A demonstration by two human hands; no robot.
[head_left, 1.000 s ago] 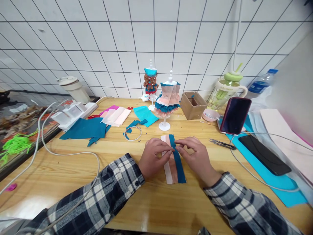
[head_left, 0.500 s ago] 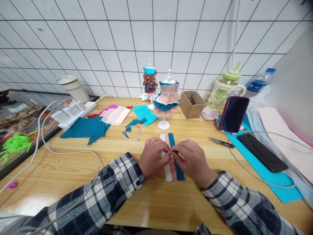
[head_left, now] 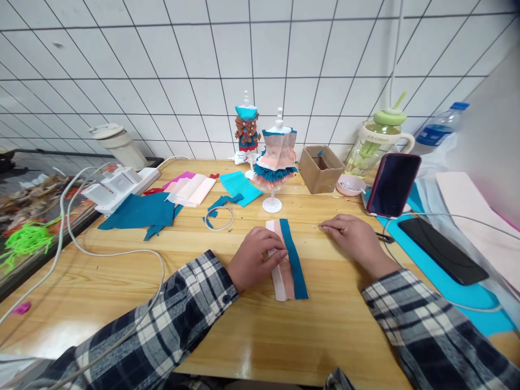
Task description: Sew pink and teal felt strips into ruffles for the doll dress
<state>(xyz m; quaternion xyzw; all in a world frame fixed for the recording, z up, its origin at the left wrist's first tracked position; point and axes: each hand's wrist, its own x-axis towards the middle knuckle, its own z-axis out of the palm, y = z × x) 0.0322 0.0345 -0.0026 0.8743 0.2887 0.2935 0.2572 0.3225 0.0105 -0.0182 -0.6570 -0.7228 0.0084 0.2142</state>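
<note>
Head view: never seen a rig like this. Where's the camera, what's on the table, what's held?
No machine here: just a person's two bare hands. One camera, worn on the head, takes every picture, looking forward and down. On the wooden table lies a white, pink and blue striped piece; behind it stand two small dressed mannequins and a cardboard box. The left hand is over the striped piece; the right hand is off to its right, fingertips together. Whether either holds anything small, I can't tell.

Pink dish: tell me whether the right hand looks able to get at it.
Likely yes: the right hand is near the pink dish, and nothing tall stands between them. The propped phone is off to the dish's right, leaving its near side open.
</note>
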